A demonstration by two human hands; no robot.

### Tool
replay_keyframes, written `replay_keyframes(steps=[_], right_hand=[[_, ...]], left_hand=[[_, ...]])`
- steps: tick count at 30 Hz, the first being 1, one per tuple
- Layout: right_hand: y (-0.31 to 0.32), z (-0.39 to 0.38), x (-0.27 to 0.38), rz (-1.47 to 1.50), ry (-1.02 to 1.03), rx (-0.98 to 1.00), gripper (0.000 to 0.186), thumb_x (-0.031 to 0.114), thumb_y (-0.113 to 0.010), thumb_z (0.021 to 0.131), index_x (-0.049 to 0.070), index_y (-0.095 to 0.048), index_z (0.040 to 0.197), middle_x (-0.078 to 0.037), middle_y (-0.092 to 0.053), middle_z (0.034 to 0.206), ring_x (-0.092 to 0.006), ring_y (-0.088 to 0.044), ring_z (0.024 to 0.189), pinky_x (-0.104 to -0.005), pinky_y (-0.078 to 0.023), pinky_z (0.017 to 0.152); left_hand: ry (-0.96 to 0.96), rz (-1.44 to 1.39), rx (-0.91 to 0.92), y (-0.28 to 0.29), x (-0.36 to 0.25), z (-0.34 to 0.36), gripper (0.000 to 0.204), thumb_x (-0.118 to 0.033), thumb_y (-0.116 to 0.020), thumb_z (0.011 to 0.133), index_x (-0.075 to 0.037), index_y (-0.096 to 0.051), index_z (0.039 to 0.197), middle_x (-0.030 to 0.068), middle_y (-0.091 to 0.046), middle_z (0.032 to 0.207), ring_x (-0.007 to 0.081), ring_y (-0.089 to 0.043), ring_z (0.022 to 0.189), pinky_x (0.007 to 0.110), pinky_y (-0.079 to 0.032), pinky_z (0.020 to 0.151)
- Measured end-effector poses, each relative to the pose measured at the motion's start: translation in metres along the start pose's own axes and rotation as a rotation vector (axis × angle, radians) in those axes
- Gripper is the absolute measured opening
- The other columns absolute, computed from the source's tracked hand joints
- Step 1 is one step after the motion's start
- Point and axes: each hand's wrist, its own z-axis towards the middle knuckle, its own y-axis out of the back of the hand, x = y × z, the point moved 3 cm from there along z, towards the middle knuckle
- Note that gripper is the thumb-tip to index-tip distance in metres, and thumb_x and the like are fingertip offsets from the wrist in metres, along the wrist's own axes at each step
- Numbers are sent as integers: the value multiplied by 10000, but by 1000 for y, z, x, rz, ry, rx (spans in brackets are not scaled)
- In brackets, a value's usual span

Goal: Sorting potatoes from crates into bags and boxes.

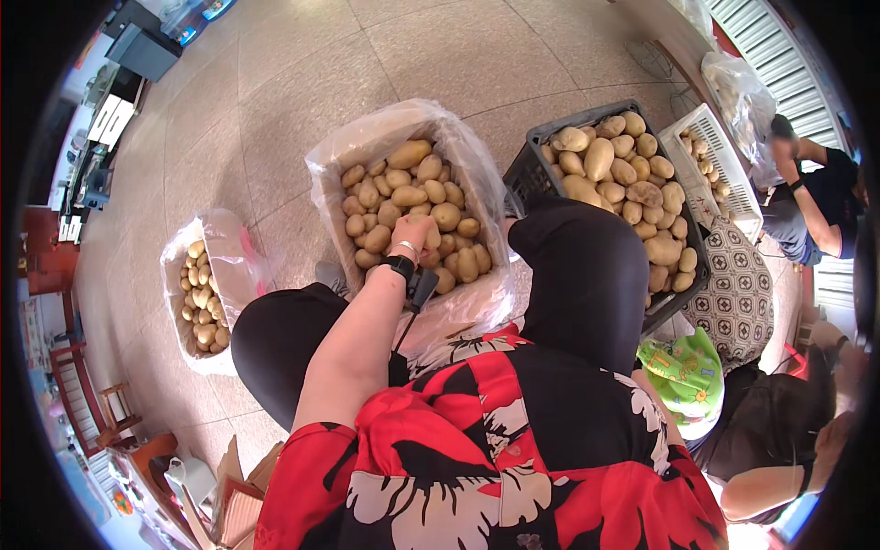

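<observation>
My left hand (417,236) reaches down into a box lined with clear plastic (325,188), among many yellow-brown potatoes (409,195). Its fingers are curled round a potato that is mostly hidden beneath them. A dark wristband with a black device (421,287) and a cable sits on that wrist. My right hand is not visible; only a little of the right arm shows beside a green patterned cloth (683,376). Right of my knee stands a dark plastic crate (541,170) heaped with larger potatoes (623,170).
At the left is a smaller plastic-lined box (171,275) of small potatoes. A white crate (744,188) with potatoes and a patterned cushion (733,284) lie at the right. Two other people sit there. An open cardboard box (234,500) is at lower left.
</observation>
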Motion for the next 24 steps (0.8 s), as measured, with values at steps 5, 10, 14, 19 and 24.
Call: replay_keyframes(steps=[5, 10, 14, 19, 24], right_hand=[[-7, -1, -5, -2, -21, -4, 209, 240, -448, 919, 92, -588, 964, -130, -621, 790, -293, -600, 713, -391, -475, 633], [-17, 9, -4, 89, -85, -26, 208, 244, -423, 931, 111, -581, 959, -123, -616, 778, -307, -594, 694, -405, -473, 619], [-10, 11, 11, 54, -36, -41, 257, 278, -621, 791, 87, -517, 928, -138, -609, 910, -333, -605, 871, -448, -482, 717], [10, 7, 29, 56, -20, -100, 284, 300, -623, 788, 86, -499, 927, -122, -604, 899, -311, -608, 870, -429, -489, 717], [16, 4, 32, 44, -8, -50, 281, 273, -589, 801, 81, -488, 981, -126, -601, 922, -310, -605, 899, -428, -491, 744]], left_hand=[[-206, 239, -31, 1, 15, 21, 644, -315, -688, 733, -27, -448, 1257, 146, -571, 1079, 256, -591, 907, 385, -525, 635], [-481, 482, 40, -11, 26, 37, 709, -363, -678, 751, 52, -426, 1269, 228, -490, 1244, 317, -473, 1146, 381, -376, 948], [-446, 299, 31, -21, 20, 32, 654, -279, -723, 710, 77, -486, 1206, 225, -585, 1115, 307, -572, 1012, 375, -459, 874], [-281, 291, -13, -21, 25, 47, 673, -272, -746, 671, 73, -496, 1192, 218, -584, 1122, 313, -573, 1017, 377, -460, 873], [-411, 405, -74, -19, 31, 62, 667, -270, -754, 643, 53, -515, 1175, 229, -583, 1121, 330, -566, 1029, 380, -451, 887]])
